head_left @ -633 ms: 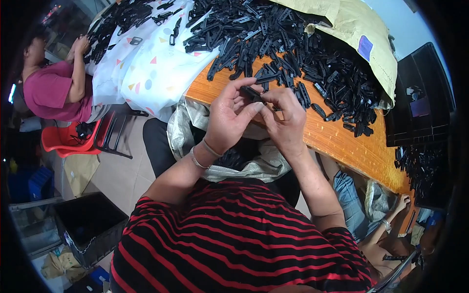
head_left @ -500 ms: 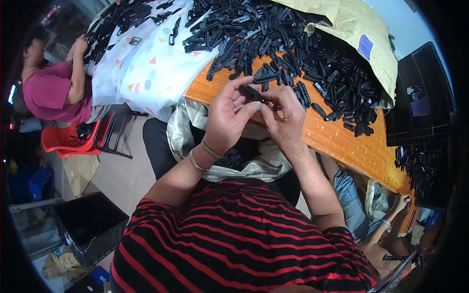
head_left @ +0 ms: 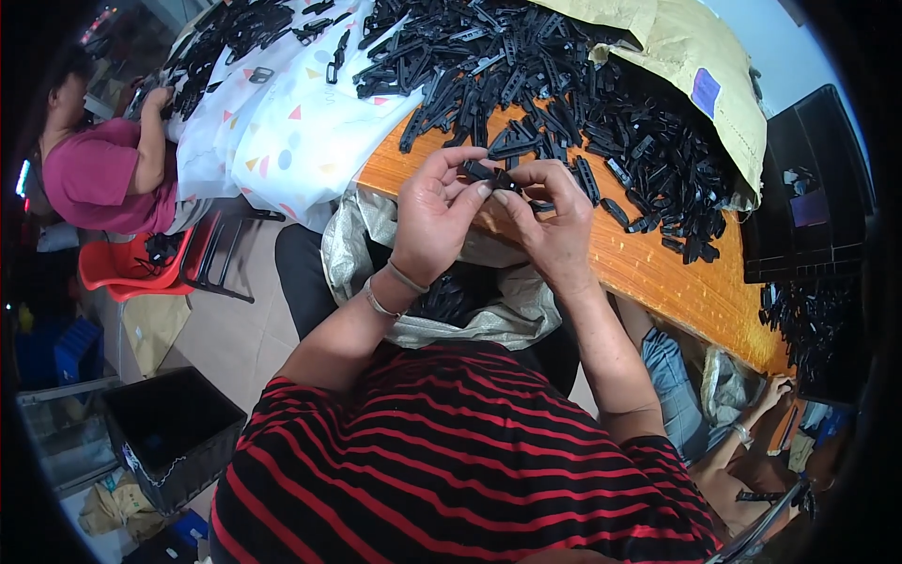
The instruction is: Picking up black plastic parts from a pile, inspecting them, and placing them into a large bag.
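Between my two hands, above the near edge of the wooden table (head_left: 648,258), is a small black plastic part (head_left: 481,173). My left hand (head_left: 434,211) grips its left end between thumb and fingers. At its other end, the thumb and forefinger of my right hand (head_left: 552,214) pinch it. Its exact kind is too small to make out. Beyond my fingers lies a big heap of long, narrow black plastic parts (head_left: 512,70). Below my hands, a woven sack (head_left: 362,230) sits open at my lap with dark pieces inside.
A large brown paper bag (head_left: 695,66) spills black parts at the right, beside a black bin (head_left: 808,188). White patterned sheeting (head_left: 282,141) covers the left side. One person (head_left: 103,174) works at left, another at lower right. A black crate (head_left: 174,437) stands lower left.
The black part has turned slightly between my fingers, and my right hand has shifted a little. The person at left has lowered a hand toward the parts.
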The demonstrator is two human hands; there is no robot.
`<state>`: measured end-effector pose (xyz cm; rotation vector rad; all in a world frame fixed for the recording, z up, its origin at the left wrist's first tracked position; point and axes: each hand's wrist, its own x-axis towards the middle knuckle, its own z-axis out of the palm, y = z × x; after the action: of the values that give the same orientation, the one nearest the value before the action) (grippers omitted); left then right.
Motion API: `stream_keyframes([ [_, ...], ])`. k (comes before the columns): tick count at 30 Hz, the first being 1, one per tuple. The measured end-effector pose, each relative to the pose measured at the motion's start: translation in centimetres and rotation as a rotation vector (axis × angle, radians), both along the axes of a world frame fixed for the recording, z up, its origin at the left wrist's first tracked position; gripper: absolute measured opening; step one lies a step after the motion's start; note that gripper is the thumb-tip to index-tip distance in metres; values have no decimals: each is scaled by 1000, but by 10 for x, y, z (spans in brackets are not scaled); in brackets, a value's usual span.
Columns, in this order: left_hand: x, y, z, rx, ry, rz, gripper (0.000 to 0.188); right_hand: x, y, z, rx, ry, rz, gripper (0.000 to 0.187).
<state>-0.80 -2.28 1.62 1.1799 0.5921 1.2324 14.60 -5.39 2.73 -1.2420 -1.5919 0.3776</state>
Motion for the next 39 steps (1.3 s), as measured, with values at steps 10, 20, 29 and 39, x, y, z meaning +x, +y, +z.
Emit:
stream_keyframes([
  [10, 3, -14, 17, 80, 40, 53, 44, 0, 4, -1, 70, -53, 20, 22],
  [20, -4, -18, 37, 560, 466, 281, 35, -7, -8, 2, -225, 403, 165, 32],
  [29, -12, -23, 16, 189, 257, 114, 19, -21, -7, -25, -232, 305, 108, 34],
  [39, -41, -17, -2, 416, 728, -20, 13, 29, -39, -13, -372, -163, 141, 20],
])
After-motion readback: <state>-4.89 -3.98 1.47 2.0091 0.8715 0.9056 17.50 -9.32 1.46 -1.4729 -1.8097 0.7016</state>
